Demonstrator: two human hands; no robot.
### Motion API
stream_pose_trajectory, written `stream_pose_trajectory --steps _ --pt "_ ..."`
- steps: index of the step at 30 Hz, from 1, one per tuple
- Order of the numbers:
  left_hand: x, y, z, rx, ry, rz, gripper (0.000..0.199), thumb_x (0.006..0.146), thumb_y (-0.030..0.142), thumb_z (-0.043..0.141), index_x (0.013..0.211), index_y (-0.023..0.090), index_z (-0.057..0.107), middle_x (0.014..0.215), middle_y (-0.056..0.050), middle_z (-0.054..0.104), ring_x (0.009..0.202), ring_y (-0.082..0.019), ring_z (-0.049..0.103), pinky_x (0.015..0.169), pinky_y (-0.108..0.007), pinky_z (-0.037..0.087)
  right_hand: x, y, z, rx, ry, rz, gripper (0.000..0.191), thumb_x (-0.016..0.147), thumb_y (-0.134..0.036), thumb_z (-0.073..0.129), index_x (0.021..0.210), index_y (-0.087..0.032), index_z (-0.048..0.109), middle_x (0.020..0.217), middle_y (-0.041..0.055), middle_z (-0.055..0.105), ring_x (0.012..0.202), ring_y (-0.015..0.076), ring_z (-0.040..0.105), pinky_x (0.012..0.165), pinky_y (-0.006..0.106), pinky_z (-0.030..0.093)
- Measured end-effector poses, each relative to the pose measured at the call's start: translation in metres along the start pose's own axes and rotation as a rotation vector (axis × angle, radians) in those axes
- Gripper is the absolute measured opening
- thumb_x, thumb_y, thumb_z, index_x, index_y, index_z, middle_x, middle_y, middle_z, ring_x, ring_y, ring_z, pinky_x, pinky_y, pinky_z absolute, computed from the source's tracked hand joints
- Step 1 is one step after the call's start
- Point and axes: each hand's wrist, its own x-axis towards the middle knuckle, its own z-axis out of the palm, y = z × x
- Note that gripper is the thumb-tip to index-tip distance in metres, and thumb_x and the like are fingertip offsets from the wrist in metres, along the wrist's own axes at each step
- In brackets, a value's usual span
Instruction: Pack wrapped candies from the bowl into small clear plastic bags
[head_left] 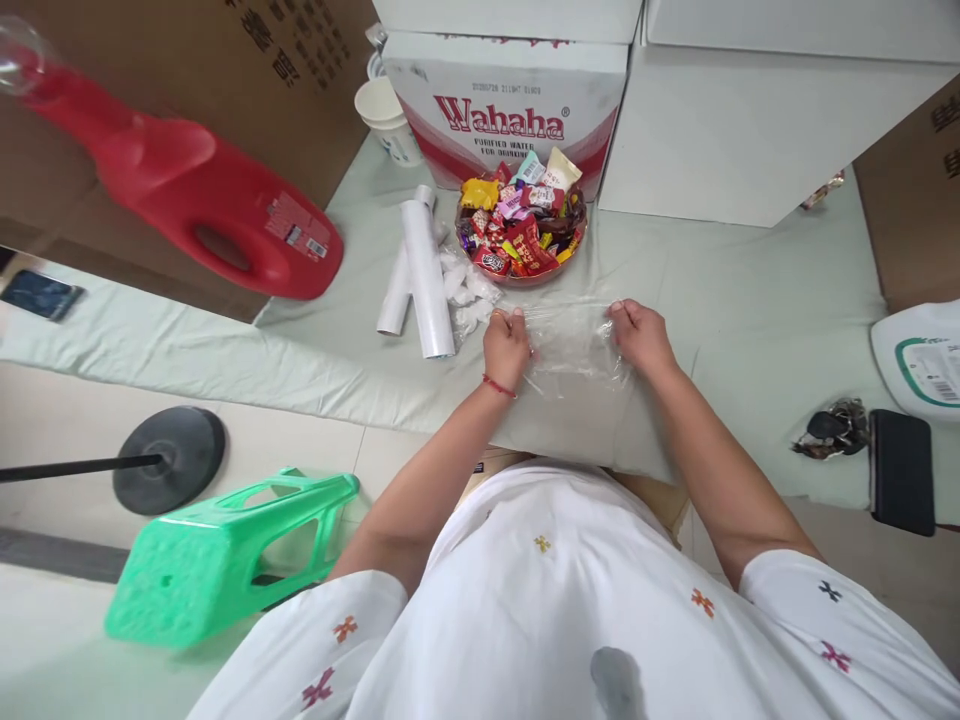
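Note:
Between my hands a clear plastic bag (571, 340) is stretched out over the cloth-covered table. My left hand (508, 348) pinches its left edge and my right hand (641, 335) pinches its right edge. Just beyond the bag stands a round bowl (517, 277) heaped with wrapped candies (525, 225). Crumpled clear plastic (469, 290) lies left of the bowl, close to my left hand. Two white rolls (429, 280) rest beside it, one partly over the other.
A Wahaha carton (510, 105) and paper cups (388, 118) stand behind. At left are a red jug (217, 205) and, lower down, a green stool (225, 560). Keys (831, 430), a black phone (901, 470) and a white bottle (922, 360) lie at right.

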Motion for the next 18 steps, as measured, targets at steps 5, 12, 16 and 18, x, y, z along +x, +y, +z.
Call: stream_pose_trajectory --steps 5,12,16,18 --pt "-0.008 -0.005 0.012 -0.209 0.043 -0.156 0.037 0.102 0.058 0.05 0.09 0.026 0.035 0.063 0.008 0.046 0.039 -0.01 0.048 0.042 -0.024 0.035 -0.037 -0.006 -0.012 0.527 -0.192 0.224 0.067 0.086 -0.075 0.062 0.127 -0.021 0.06 0.096 0.0116 0.075 0.08 0.0216 0.071 0.058 0.03 0.054" --pt "-0.007 -0.016 0.009 -0.131 0.056 -0.105 0.038 0.098 0.054 0.059 0.088 0.025 0.038 0.063 0.008 0.042 0.039 -0.01 0.049 0.041 -0.022 0.033 -0.07 0.026 -0.027 0.39 -0.099 0.291 0.048 0.064 -0.049 0.088 0.093 -0.018 0.066 0.064 -0.0041 0.058 0.048 0.0087 0.047 0.041 0.021 0.034" --pt "-0.007 -0.016 0.008 -0.056 -0.028 -0.099 0.032 0.097 0.043 0.062 0.086 0.025 0.038 0.063 0.008 0.044 0.039 -0.01 0.052 0.042 -0.022 0.037 -0.076 0.034 -0.043 0.092 0.214 0.134 0.037 0.079 -0.051 0.075 0.093 -0.018 0.065 0.081 0.0025 0.063 0.057 0.0117 0.049 0.052 0.027 0.042" --pt "-0.007 -0.016 0.009 -0.056 -0.037 -0.113 0.032 0.096 0.039 0.063 0.086 0.025 0.037 0.064 0.008 0.046 0.039 -0.01 0.053 0.042 -0.022 0.039 -0.091 0.027 -0.039 -0.185 0.414 -0.073 0.028 0.09 -0.047 0.064 0.096 -0.02 0.065 0.091 0.006 0.065 0.071 0.0164 0.056 0.068 0.033 0.05"
